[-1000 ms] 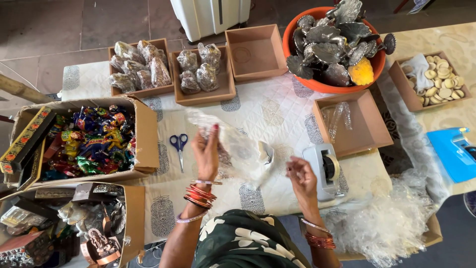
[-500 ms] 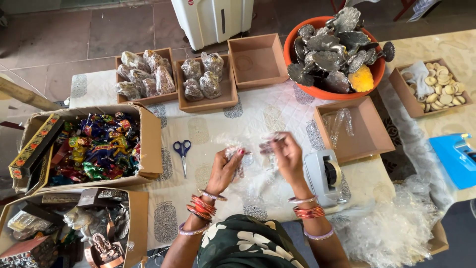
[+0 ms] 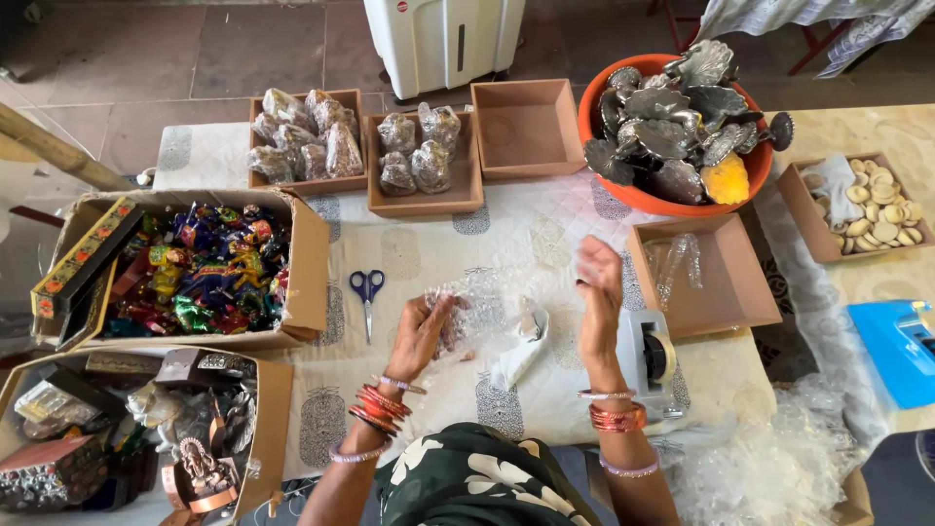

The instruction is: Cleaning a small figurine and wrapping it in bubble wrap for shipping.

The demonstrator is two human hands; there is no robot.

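My left hand point(image 3: 425, 334) grips a bundle wrapped in clear bubble wrap point(image 3: 479, 314) just above the white patterned tablecloth point(image 3: 429, 248). My right hand point(image 3: 598, 292) is raised to the right of the bundle with its fingers together, and I cannot tell whether it pinches a piece of tape. A loose flap of wrap point(image 3: 521, 351) hangs below the bundle. A tape dispenser point(image 3: 653, 356) stands right beside my right wrist. Blue-handled scissors point(image 3: 367, 292) lie left of my left hand.
Small cardboard trays hold wrapped bundles point(image 3: 307, 146), point(image 3: 419, 151); one tray point(image 3: 526, 127) holds nothing. An orange tub point(image 3: 623, 190) carries silver leaf dishes. Boxes of coloured sweets point(image 3: 200, 268) and figurines point(image 3: 195, 458) sit at left. A heap of bubble wrap point(image 3: 769, 468) lies at lower right.
My right hand has moved right, away from the bundle, and lifted. My left hand keeps hold of the wrapped bundle and has turned it slightly.
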